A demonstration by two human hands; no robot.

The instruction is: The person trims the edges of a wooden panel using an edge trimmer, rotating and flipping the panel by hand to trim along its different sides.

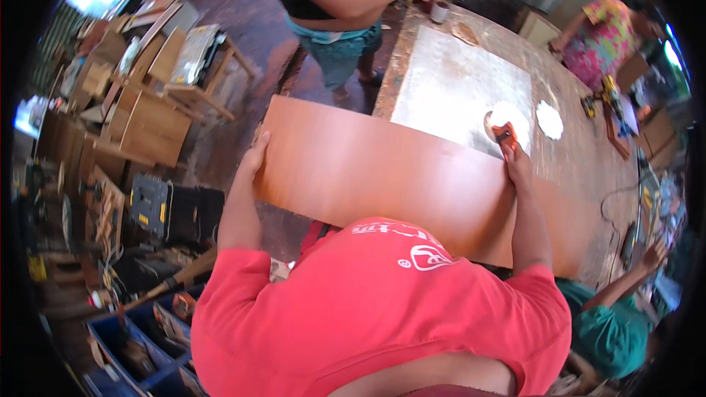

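A long wood-grain panel [382,165] stretches across in front of me, its right part over the workbench. My left hand [257,153] is closed on the panel's left end, with the fingers partly hidden. At the right, my right hand [519,165] is wrapped round an orange hand tool [505,134] whose exact kind I cannot make out. That hand is at the panel's far edge; whether it also grips the panel I cannot tell. Beyond the tool lies a white round pad or lump [511,113], and a second white piece [550,120] sits to its right.
A pale sheet [463,77] covers part of the workbench [562,165]. A cup [440,12] stands at its far edge; a yellow drill [609,92] lies at right. Other people stand around the bench. Wooden furniture [151,129] and a blue compartmented box [129,331] are at left.
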